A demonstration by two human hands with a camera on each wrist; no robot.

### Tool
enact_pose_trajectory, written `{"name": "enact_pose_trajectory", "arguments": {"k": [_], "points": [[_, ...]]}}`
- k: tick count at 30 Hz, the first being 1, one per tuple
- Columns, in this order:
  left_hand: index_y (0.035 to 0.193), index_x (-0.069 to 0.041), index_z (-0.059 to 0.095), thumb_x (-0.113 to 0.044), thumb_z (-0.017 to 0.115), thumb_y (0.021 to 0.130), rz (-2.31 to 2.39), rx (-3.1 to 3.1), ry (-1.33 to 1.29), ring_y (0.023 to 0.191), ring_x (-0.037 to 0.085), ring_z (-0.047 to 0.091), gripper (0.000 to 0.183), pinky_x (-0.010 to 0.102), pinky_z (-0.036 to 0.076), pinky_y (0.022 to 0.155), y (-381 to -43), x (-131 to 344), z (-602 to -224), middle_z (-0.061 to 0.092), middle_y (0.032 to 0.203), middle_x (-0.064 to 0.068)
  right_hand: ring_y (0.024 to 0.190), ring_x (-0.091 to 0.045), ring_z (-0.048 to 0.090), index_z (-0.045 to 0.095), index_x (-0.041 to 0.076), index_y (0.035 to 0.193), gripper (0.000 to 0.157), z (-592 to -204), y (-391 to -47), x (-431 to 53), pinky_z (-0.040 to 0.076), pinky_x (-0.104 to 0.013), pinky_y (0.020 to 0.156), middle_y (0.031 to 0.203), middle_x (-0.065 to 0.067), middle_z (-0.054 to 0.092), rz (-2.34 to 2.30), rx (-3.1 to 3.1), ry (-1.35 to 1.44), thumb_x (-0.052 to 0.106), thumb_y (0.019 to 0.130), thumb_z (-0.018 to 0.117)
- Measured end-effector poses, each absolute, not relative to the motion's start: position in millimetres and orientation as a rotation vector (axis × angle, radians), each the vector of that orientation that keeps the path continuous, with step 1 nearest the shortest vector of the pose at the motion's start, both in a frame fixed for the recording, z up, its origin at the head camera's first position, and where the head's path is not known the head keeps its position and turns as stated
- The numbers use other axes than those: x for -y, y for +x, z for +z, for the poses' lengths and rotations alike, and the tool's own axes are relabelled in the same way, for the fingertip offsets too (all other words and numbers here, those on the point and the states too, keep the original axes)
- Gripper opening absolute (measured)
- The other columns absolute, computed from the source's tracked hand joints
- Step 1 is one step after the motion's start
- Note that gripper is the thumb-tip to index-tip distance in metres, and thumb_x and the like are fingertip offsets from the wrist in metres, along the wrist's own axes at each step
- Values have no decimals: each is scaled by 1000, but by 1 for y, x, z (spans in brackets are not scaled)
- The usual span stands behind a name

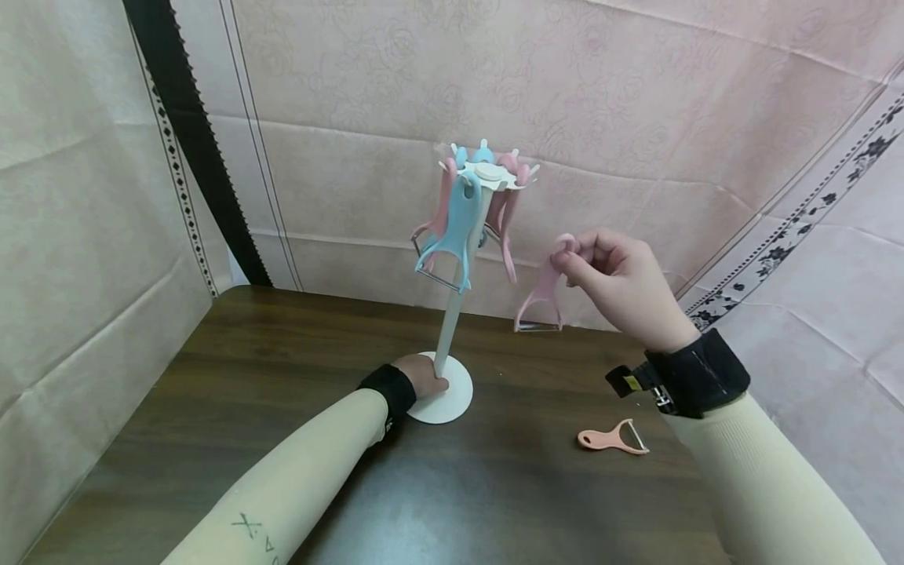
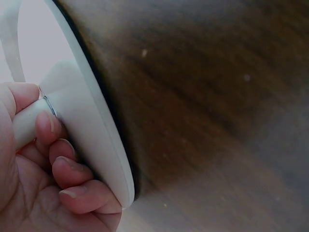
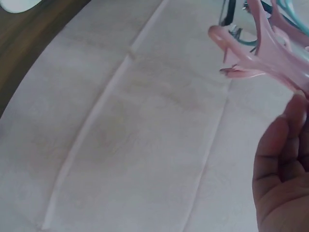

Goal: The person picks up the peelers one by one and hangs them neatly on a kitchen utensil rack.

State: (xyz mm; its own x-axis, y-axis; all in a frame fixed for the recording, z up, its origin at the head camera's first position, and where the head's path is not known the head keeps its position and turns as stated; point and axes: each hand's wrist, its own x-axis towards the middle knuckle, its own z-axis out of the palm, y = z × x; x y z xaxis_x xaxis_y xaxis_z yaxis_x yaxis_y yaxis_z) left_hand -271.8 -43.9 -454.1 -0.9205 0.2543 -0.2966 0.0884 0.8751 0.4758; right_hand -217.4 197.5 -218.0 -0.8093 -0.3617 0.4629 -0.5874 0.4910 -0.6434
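Note:
A white stand (image 1: 450,333) with a round base carries several blue and pink peelers on hooks around its top. My left hand (image 1: 422,375) grips the post low down by the base, its fingers curled round it in the left wrist view (image 2: 63,169). Right of the stand, my right hand (image 1: 614,275) pinches a pink peeler (image 1: 544,292) by its handle end, blade end hanging down in the air. This peeler is apart from the stand. A blue peeler (image 1: 459,227) hangs at the front of the rack. Its neighbours partly hide one another.
On the brown table (image 1: 523,486) a peach-coloured peeler (image 1: 610,438) lies at the right, below my right wrist. Pale patterned cloth (image 1: 353,196) hangs behind the table and along both sides. A black strip (image 1: 205,157) runs down the cloth at the back left.

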Motion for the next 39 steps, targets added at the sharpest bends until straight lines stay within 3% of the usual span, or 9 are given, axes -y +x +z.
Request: {"name": "enact_pose_trajectory", "arguments": {"k": [11, 18, 31, 39], "points": [[108, -3, 68, -38, 59, 92, 648, -2697, 254, 82, 21, 58, 39, 38, 46, 84, -279, 44, -464, 65, 90, 5, 70, -20, 54, 68, 4, 99, 15, -202, -221, -175, 48, -25, 68, 79, -9, 64, 1268, 2314, 825, 18, 93, 65], [106, -4, 69, -38, 61, 91, 651, -2680, 247, 81, 20, 58, 38, 39, 46, 84, -283, 44, -467, 65, 88, 3, 81, -21, 62, 67, 3, 100, 15, -198, -227, -162, 48, -28, 71, 88, -8, 66, 1328, 2201, 822, 15, 92, 66], [106, -3, 69, -38, 60, 92, 649, -2683, 263, 79, 20, 58, 39, 38, 47, 82, -281, 44, -466, 64, 85, 3, 72, -19, 59, 65, -2, 96, 12, -195, -232, -145, 49, -26, 69, 83, -8, 63, 1428, 2103, 832, 10, 94, 63], [109, -4, 68, -38, 60, 92, 663, -2678, 262, 83, 20, 58, 40, 39, 46, 85, -281, 44, -465, 65, 91, 4, 73, -18, 59, 64, -1, 96, 15, -194, -230, -140, 50, -26, 70, 86, -9, 61, 1388, 2138, 801, 14, 95, 62]]}}
